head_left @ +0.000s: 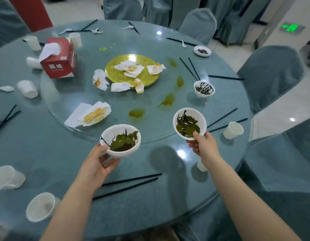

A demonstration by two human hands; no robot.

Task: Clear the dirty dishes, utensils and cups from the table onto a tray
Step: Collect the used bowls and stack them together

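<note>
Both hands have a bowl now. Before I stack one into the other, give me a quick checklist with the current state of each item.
1. Left hand grip on the left bowl: ok, thumb on the rim, fingers beneath.
2. Right hand grip on the right bowl: ok, thumb over the near rim.
3. Bowls empty enough to nest: not ok, both hold green and dark leftovers.
4. Right bowl level: not ok, it tips toward the camera.
5. Tray in reach: cannot tell, none is in view.
6. Bowls left on the table: not ok, a small bowl and a far dish remain.
</note>
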